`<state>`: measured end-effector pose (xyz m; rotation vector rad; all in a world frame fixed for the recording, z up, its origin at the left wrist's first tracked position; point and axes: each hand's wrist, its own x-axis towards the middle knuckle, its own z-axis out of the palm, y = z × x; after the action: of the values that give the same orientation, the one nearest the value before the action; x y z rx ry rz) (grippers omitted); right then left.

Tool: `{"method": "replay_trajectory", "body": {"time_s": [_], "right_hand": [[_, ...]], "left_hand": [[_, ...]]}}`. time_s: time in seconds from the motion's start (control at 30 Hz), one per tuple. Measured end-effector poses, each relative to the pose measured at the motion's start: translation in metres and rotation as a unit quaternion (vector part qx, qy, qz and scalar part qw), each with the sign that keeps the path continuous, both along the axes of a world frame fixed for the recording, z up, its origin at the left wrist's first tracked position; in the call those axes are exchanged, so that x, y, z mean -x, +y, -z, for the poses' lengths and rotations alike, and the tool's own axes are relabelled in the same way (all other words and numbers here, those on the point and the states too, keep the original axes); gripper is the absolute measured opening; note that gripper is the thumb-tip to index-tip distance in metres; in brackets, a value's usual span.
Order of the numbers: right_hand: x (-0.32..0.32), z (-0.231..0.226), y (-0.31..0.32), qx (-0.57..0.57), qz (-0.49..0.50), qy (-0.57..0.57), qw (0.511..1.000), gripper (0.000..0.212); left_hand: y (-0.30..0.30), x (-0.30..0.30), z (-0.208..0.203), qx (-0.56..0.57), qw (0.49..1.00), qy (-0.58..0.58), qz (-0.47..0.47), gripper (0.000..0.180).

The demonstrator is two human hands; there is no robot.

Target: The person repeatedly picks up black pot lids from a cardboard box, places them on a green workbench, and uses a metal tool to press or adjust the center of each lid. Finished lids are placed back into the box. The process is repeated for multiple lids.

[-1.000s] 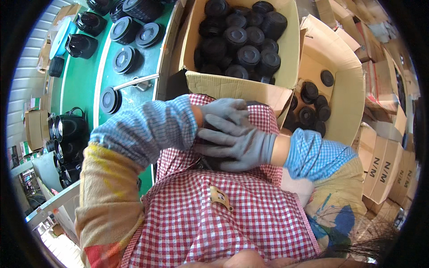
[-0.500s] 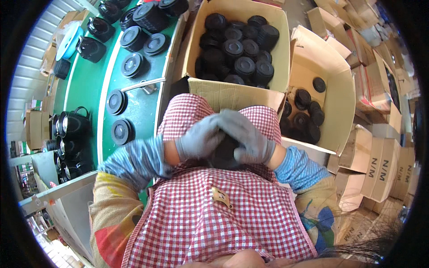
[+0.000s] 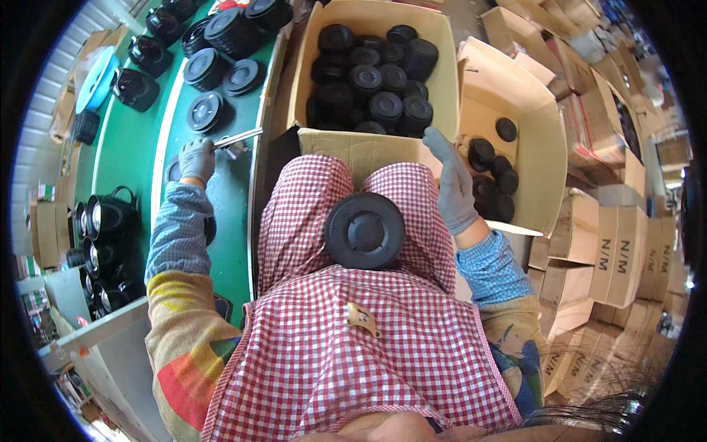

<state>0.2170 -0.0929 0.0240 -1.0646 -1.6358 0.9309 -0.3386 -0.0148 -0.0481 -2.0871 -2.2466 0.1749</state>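
Note:
In my lap, between the knees, lies a round black plastic lid [image 3: 365,230], its ribbed disc face up and neither hand on it. My left hand [image 3: 197,160], in a grey glove, is over the green bench with its fingers closed round the near-left end of a thin metal tool [image 3: 240,138]; the tool's exact kind is hard to make out. My right hand [image 3: 454,184], also gloved, is raised beside the carton flap, fingers stretched out and holding nothing. More black lids [image 3: 205,111] lie on the bench beyond my left hand.
A big carton [image 3: 368,144] full of black lids stands ahead of my knees. Right of it, another carton [image 3: 541,110] holds several more. Black pots [image 3: 110,214] and a light-blue basin [image 3: 96,79] are at the left. Stacked cartons [image 3: 617,254] line the right.
My hands have parted from over the lid, leaving it in my lap. The left went out to the metal tool on the bench; the right moved right and up, opening.

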Motion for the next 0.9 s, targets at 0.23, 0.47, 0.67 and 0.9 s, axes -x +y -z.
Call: {"method": "replay_trajectory", "body": {"time_s": [0.23,0.47,0.67,0.9], "right_hand": [[0.034,-0.089,0.029,-0.362,-0.068,-0.322,0.872,0.062],[0.037,-0.101,0.009,-0.104,-0.243,-0.386,0.884,0.049],[0.03,-0.067,-0.006,-0.048,-0.222,-0.353,0.908,0.044],[0.036,-0.054,0.018,0.027,-0.201,-0.35,0.915,0.043]], "left_hand": [[-0.044,-0.134,-0.164,0.109,0.934,-0.303,0.155,0.02],[-0.113,-0.226,-0.196,0.079,0.89,-0.3,0.333,0.02],[-0.104,-0.234,-0.133,0.008,0.868,-0.313,0.385,0.022],[-0.063,-0.234,-0.123,0.107,0.88,-0.309,0.345,0.03]]}}
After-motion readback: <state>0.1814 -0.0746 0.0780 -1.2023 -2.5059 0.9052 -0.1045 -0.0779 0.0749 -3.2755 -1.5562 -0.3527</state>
